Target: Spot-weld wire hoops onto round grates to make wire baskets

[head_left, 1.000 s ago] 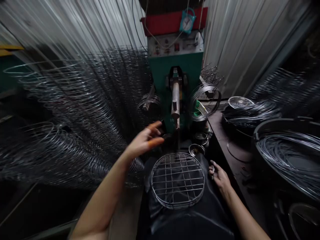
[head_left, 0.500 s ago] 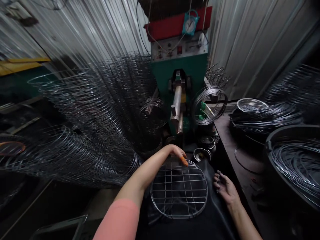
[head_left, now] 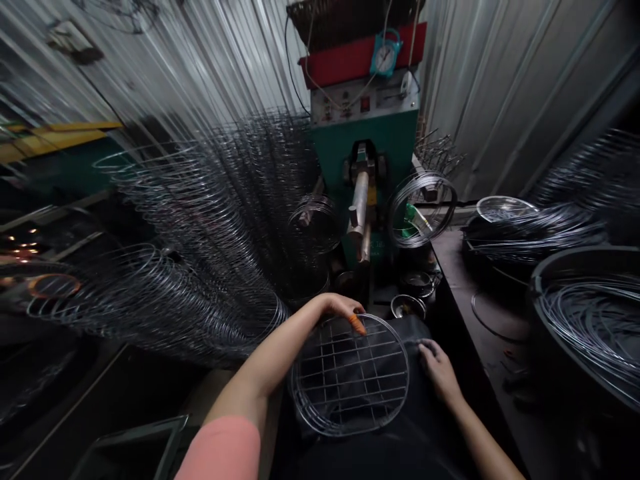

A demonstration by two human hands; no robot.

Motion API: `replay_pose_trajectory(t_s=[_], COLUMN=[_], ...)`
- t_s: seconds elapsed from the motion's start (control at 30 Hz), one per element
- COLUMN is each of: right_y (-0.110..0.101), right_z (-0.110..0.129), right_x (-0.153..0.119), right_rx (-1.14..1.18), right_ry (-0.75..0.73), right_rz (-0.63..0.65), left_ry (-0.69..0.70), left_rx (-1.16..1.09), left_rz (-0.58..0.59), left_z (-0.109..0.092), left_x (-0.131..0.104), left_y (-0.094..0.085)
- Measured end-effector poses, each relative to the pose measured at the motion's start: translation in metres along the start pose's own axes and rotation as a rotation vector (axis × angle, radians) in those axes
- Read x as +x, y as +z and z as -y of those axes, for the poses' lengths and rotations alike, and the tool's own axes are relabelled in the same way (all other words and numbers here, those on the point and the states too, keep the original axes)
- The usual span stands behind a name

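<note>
Bent over the far rim of a round wire grid [head_left: 353, 375], my left hand [head_left: 347, 312] grips it, with orange covering on a finger. The grid lies over the dark apron on my lap, and extra wire rings show along its lower left edge. My right hand [head_left: 436, 363] is at the right of the grid, apart from it, with its fingers pinched together at the dark apron [head_left: 415, 340]. Whether something small is between those fingers cannot be made out.
Ahead stands a green machine [head_left: 330, 153] with metal electrode arms [head_left: 359, 203]. Tall stacks of wire rings [head_left: 200, 220] fill the left. On the right are a wire coil [head_left: 423, 207] and a black tub [head_left: 537, 287] of wire rings.
The grid and my left hand have shifted slightly left, and more rings show at its edge. My right hand has moved left and up, its fingers now closed at the apron.
</note>
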State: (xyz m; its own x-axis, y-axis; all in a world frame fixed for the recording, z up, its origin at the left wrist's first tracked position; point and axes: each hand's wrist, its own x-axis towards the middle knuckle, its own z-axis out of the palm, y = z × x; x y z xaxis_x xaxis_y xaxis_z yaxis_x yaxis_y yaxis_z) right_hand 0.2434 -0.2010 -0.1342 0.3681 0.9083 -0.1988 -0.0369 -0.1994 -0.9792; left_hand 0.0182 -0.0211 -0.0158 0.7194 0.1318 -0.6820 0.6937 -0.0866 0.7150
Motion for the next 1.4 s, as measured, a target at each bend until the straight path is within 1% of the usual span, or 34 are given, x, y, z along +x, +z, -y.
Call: replay_pose_trajectory(t_s=[0.07,0.13,0.17,0.23,0.3,0.37,0.43,0.5,0.6,0.7,0.77,0.83,0.93,1.0,1.07,1.13,1.2,1.27,1.33,1.4], right_y=[0.003,0.01,0.015,0.028,0.039,0.047,0.05,0.05,0.051,0.054,0.057,0.059,0.056,0.046,0.031,0.013,-0.002,-0.013,-0.019,-0.022], right_z=[0.008,0.01,0.007,-0.004,-0.018,-0.029,-0.034,-0.034,-0.03,-0.029,-0.03,-0.03,-0.026,-0.019,-0.012,-0.009,-0.012,-0.018,-0.027,-0.031], right_x=[-0.009,-0.027,-0.039,-0.066,-0.091,-0.111,-0.125,-0.135,-0.146,-0.153,-0.154,-0.152,-0.142,-0.132,-0.121,-0.112,-0.105,-0.102,-0.101,-0.099], right_rx=[0.235,0.431,0.494,0.547,0.536,0.498,0.457,0.411,0.342,0.317,0.311,0.275,0.139,-0.012,-0.204,-0.396,-0.55,-0.639,-0.672,-0.668], right_ry=[0.155,0.245,0.279,0.36,0.429,0.45,0.431,0.428,0.458,0.454,0.412,0.323,0.091,-0.099,-0.286,-0.434,-0.494,-0.482,-0.462,-0.464], right_rz=[0.029,0.085,0.12,0.224,0.34,0.415,0.424,0.415,0.405,0.398,0.371,0.312,0.138,-0.016,-0.158,-0.247,-0.273,-0.274,-0.269,-0.247], left_ry=[0.044,0.06,0.06,0.049,0.039,0.032,0.034,0.043,0.066,0.068,0.064,0.069,0.097,0.134,0.168,0.172,0.158,0.151,0.151,0.19], left_rx=[0.023,0.015,0.007,-0.001,0.016,0.063,0.129,0.189,0.242,0.27,0.293,0.328,0.377,0.393,0.408,0.428,0.436,0.417,0.389,0.377], left_rz=[-0.083,-0.16,-0.205,-0.285,-0.324,-0.348,-0.377,-0.389,-0.394,-0.431,-0.467,-0.495,-0.509,-0.507,-0.505,-0.519,-0.557,-0.595,-0.627,-0.671], left_z=[0.001,0.004,0.006,0.01,0.012,0.013,0.013,0.012,0.012,0.011,0.009,0.007,0.008,0.01,0.013,0.015,0.017,0.017,0.015,0.011], left_x=[-0.027,-0.05,-0.06,-0.072,-0.079,-0.082,-0.085,-0.09,-0.101,-0.115,-0.126,-0.135,-0.148,-0.155,-0.159,-0.161,-0.16,-0.159,-0.161,-0.167], left_y=[0.007,0.015,0.019,0.028,0.037,0.044,0.051,0.056,0.065,0.076,0.085,0.093,0.101,0.103,0.105,0.107,0.11,0.113,0.113,0.109])
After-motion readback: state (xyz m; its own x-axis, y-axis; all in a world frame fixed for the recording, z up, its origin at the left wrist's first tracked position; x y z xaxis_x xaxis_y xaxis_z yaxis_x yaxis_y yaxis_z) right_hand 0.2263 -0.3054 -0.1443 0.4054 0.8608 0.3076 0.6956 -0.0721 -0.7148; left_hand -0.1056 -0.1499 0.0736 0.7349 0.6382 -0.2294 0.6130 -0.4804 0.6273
